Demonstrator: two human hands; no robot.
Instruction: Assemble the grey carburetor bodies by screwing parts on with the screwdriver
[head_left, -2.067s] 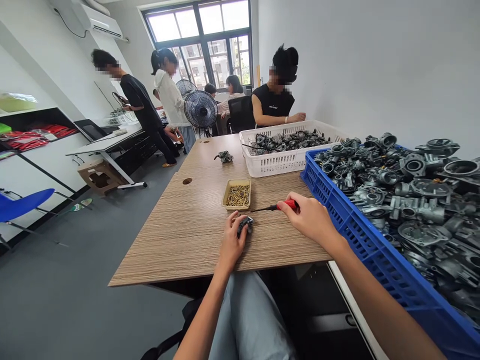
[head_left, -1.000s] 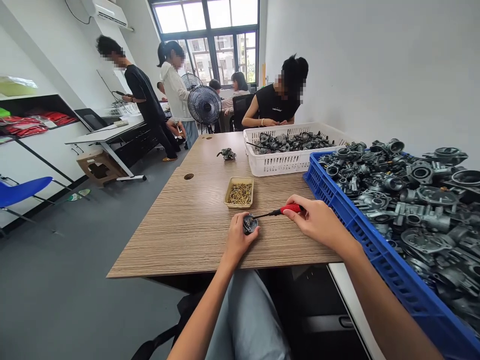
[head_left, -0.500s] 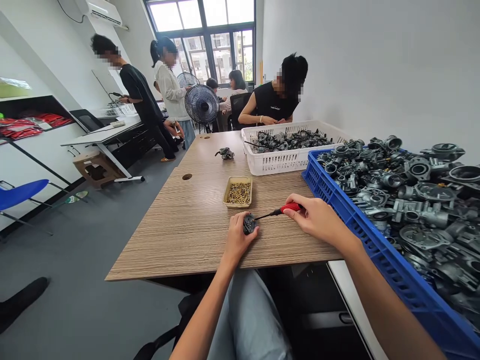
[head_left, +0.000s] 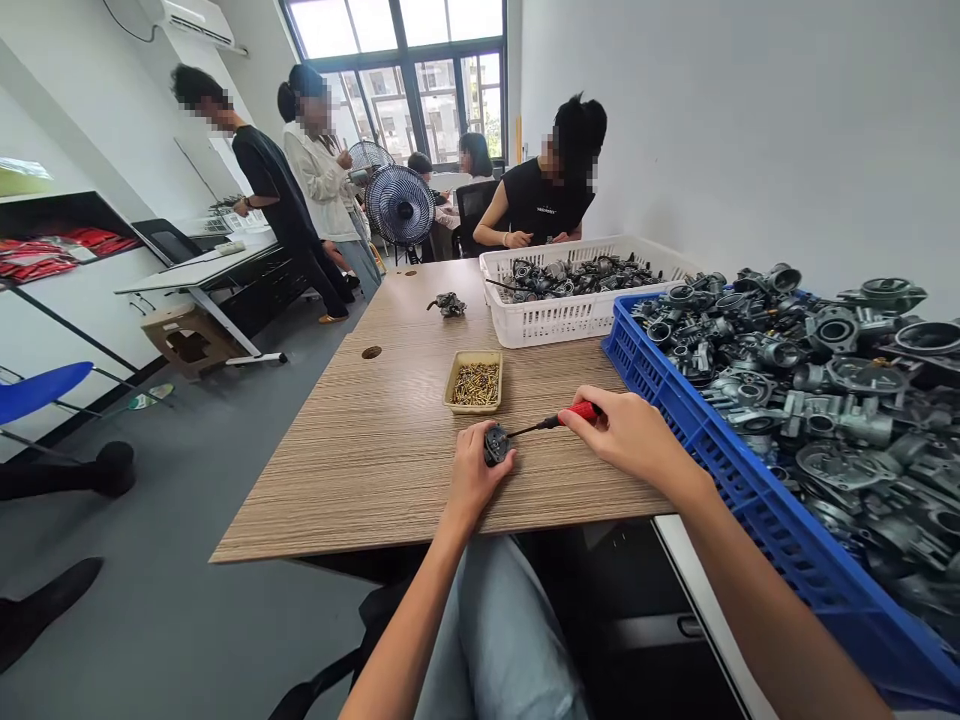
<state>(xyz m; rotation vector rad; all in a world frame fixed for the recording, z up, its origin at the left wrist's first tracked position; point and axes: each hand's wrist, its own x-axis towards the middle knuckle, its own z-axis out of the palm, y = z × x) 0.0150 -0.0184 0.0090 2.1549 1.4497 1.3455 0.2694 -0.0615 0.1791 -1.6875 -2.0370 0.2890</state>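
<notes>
My left hand (head_left: 474, 468) is closed round a small dark-grey carburetor (head_left: 496, 446) near the front of the wooden table (head_left: 337, 470). In my right hand (head_left: 628, 432) is a screwdriver (head_left: 580, 411) with a red and black handle, gripped by the fingers. Its thin shaft points left and its tip meets the carburetor's face; what exactly the tip sits in is too small to tell. Just beyond the carburetor stands a small beige tray (head_left: 474, 408) filled with little brass pieces (head_left: 475, 384).
At my right a blue crate (head_left: 705, 450) is heaped with carburetors (head_left: 840, 380). Behind it stands a white basket (head_left: 555, 325) of similar parts. One loose carburetor (head_left: 448, 304) lies farther back on the table. A co-worker (head_left: 547, 200) sits beyond the basket; others stand near a fan (head_left: 402, 205).
Both hands keep their hold on the carburetor and screwdriver, almost unmoved. The view has shifted slightly. A standing person in white has raised a hand, and another dark shoe shows at the left.
</notes>
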